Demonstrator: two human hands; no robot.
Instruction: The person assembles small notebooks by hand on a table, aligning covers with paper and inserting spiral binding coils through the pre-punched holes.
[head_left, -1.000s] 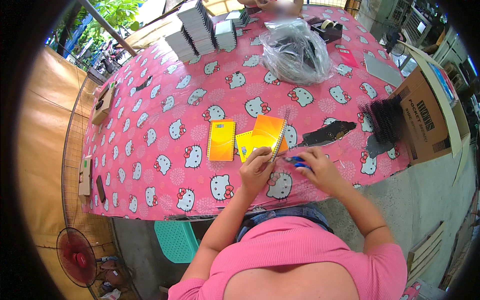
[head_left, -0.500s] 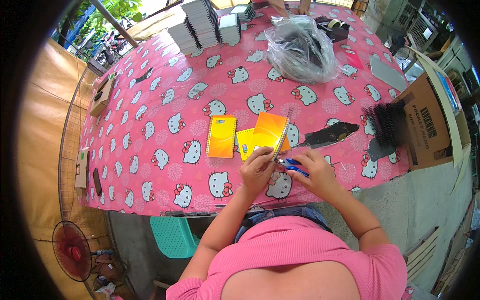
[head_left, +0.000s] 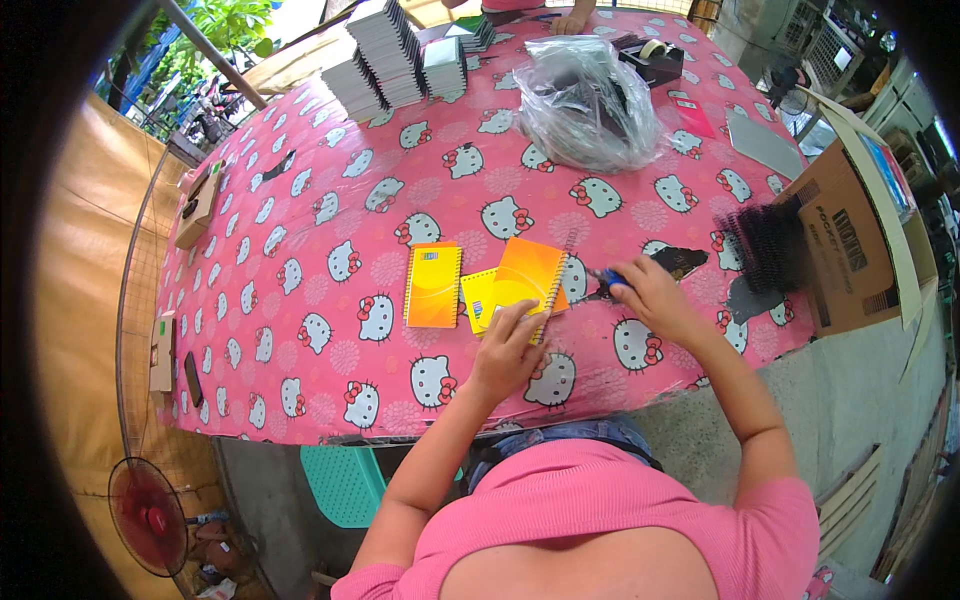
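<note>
My left hand [head_left: 508, 348] grips the lower end of an orange spiral notebook [head_left: 528, 270], its fingers at the bottom corner beside the binding. The wire coil [head_left: 572, 242] sticks out past the notebook's top right corner. Partly beneath it lies a yellow notebook [head_left: 476, 295], and another yellow-orange notebook [head_left: 433, 285] rests flat to the left, apart from them. To the right of the coil, my right hand [head_left: 652, 297] is closed around blue-handled pliers [head_left: 612, 277], whose jaws point left and do not touch the notebook.
Black wire coils [head_left: 765, 250] lie beside a cardboard box [head_left: 862, 235] at right. Farther back are a clear plastic bag [head_left: 590, 110], a tape dispenser [head_left: 655, 62] and stacked notebooks [head_left: 390, 55]. Another person's hand [head_left: 572, 22] rests at the far edge. A phone [head_left: 193, 380] lies at left.
My right hand has moved the pliers up and right, away from the lower end of the coil. My left hand has shifted from pinching at the corner to lying over the notebook's lower end.
</note>
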